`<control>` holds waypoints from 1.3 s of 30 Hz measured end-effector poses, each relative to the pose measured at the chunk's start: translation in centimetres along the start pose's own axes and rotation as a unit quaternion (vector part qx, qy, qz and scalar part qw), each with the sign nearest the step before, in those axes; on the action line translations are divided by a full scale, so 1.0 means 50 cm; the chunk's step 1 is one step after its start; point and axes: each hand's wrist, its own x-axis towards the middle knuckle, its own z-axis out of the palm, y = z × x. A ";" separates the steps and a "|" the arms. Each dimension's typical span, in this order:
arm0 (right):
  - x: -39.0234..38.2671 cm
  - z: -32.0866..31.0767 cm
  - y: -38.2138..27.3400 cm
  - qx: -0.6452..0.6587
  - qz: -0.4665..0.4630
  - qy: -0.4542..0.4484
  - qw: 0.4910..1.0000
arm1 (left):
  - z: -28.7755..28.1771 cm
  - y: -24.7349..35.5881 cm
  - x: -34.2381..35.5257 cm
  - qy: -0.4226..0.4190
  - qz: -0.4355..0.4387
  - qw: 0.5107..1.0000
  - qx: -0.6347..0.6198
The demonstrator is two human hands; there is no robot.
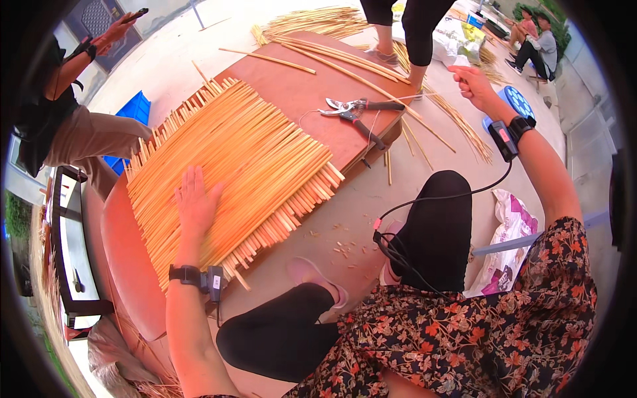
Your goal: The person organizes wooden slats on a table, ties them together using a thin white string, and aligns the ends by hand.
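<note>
My left hand [197, 202] lies flat, fingers stretched out, on a mat of straw-coloured stalks [232, 152] set closely side by side. The cut stalk ends stick out unevenly along its edges. Raised out to the right, my right hand [472, 86] has its fingers curled together. A thin pale thread [424, 95] runs across the table to those fingers and seems pinched there. Pruning shears [350, 109] with dark handles rest with their blades apart on the reddish-brown table [318, 83], beyond the mat's right edge.
Loose stalks [338, 60] lie on the table's far side, with more bundles [312, 22] on the floor behind. One person [86, 126] stands at the left; another person's legs [421, 30] are beyond the table. A blue-topped stool [517, 101] and a white-purple sack [507, 229] are right.
</note>
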 end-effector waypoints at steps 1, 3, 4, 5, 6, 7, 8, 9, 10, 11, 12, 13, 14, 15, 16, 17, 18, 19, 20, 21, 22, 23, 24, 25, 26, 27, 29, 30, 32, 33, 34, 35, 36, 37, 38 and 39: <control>-0.020 -0.070 0.019 -0.007 -0.015 0.048 0.999 | -0.001 -0.006 -0.003 -0.001 0.001 1.000 0.002; -0.052 -0.271 0.061 0.002 -0.022 0.134 0.991 | 0.006 -0.006 -0.006 -0.001 0.004 1.000 0.020; -0.077 -0.362 0.076 -0.002 -0.009 0.169 0.986 | 0.005 -0.001 -0.007 -0.005 0.005 1.000 0.021; -0.103 -0.431 0.101 -0.028 -0.009 0.224 0.974 | -0.005 0.000 -0.012 -0.015 0.001 0.999 0.035; -0.134 -0.545 0.117 -0.097 -0.023 0.315 0.944 | 0.002 0.012 -0.004 -0.022 0.006 0.999 0.035; -0.155 -0.577 0.151 -0.083 -0.032 0.402 0.911 | -0.003 0.003 -0.014 -0.028 0.000 0.999 0.045; -0.213 -0.727 0.126 -0.116 -0.040 0.476 0.871 | 0.033 0.017 0.003 -0.020 0.016 1.000 0.015; -0.212 -0.735 0.147 -0.116 -0.034 0.472 0.873 | 0.036 0.014 -0.002 -0.020 0.015 1.000 0.017; -0.223 -0.742 0.160 -0.251 -0.050 0.497 0.829 | 0.035 0.013 -0.004 -0.024 0.013 0.999 0.022; -0.246 -0.753 0.163 -0.381 -0.067 0.514 0.766 | 0.034 0.016 -0.001 -0.016 0.016 1.000 0.021; -0.269 -0.764 0.158 -0.505 -0.083 0.520 0.684 | 0.038 0.021 0.003 -0.008 0.020 1.000 0.018; -0.259 -0.692 0.177 -0.500 -0.079 0.469 0.724 | 0.027 0.021 -0.001 -0.014 0.016 0.999 0.031; -0.237 -0.552 0.187 -0.489 -0.077 0.412 0.765 | 0.006 0.015 -0.012 -0.018 0.007 0.999 0.045; -0.234 -0.484 0.179 -0.481 -0.125 0.353 0.793 | 0.009 0.026 -0.006 -0.018 0.011 0.999 0.038; -0.225 -0.400 0.179 -0.453 -0.197 0.295 0.818 | 0.018 0.032 -0.002 -0.020 0.015 0.999 0.036; -0.225 -0.283 0.171 -0.457 -0.299 0.207 0.812 | 0.025 0.028 -0.004 -0.017 0.015 0.999 0.034; -0.248 -0.125 0.146 -0.412 -0.226 0.142 0.871 | 0.021 0.013 -0.013 -0.014 0.009 0.999 0.040; -0.259 -0.043 0.139 -0.424 -0.316 0.070 0.846 | 0.028 0.023 -0.005 -0.017 0.015 0.999 0.039; -0.272 0.053 0.133 -0.398 -0.318 0.009 0.860 | 0.033 0.024 -0.004 -0.016 0.012 0.999 0.031; -0.281 0.136 0.125 -0.358 -0.312 -0.040 0.879 | 0.040 0.025 -0.002 -0.014 0.010 1.000 0.020; -0.276 0.208 0.130 -0.307 -0.313 -0.062 0.897 | 0.046 0.024 0.001 -0.018 0.011 0.999 0.024; -0.268 0.276 0.126 -0.261 -0.325 -0.084 0.905 | 0.050 0.022 0.002 -0.011 0.016 1.000 0.020; -0.259 0.334 0.122 -0.216 -0.336 -0.104 0.911 | 0.057 0.025 0.008 -0.003 0.024 1.000 0.015; -0.240 0.382 0.124 -0.219 -0.387 -0.105 0.889 | 0.067 0.034 0.017 -0.007 0.028 1.000 0.013; -0.216 0.430 0.124 -0.217 -0.439 -0.109 0.865 | 0.068 0.036 0.021 -0.005 0.030 0.999 0.015; -0.195 0.478 0.110 -0.259 -0.432 -0.133 0.854 | 0.069 0.037 0.025 -0.003 0.032 0.999 0.016; -0.172 0.564 0.084 -0.297 -0.421 -0.164 0.842 | 0.071 0.031 0.026 -0.001 0.033 0.999 0.011; -0.165 0.609 0.079 -0.346 -0.393 -0.195 0.829 | 0.075 0.021 0.027 0.004 0.036 0.999 0.003; -0.147 0.664 0.089 -0.397 -0.367 -0.227 0.810 | 0.071 0.018 0.035 0.009 0.039 0.999 0.001; -0.141 0.683 0.109 -0.383 -0.412 -0.215 0.798 | 0.070 0.021 0.040 0.018 0.047 0.999 -0.004; -0.141 0.710 0.140 -0.361 -0.456 -0.211 0.786 | 0.071 0.011 0.029 0.013 0.038 0.999 -0.001; -0.145 0.718 0.165 -0.361 -0.455 -0.218 0.785 | 0.073 0.009 0.021 0.018 0.044 0.999 0.000; -0.148 0.718 0.191 -0.376 -0.482 -0.202 0.765 | 0.076 0.007 0.015 0.023 0.049 0.999 0.001; -0.152 0.719 0.198 -0.388 -0.511 -0.186 0.744 | 0.073 0.006 0.014 0.022 0.042 0.999 0.002; -0.152 0.720 0.204 -0.385 -0.512 -0.192 0.743 | 0.072 0.004 0.014 0.026 0.043 0.999 0.003; -0.152 0.720 0.212 -0.411 -0.547 -0.177 0.708 | 0.071 0.003 0.014 0.029 0.043 0.999 0.005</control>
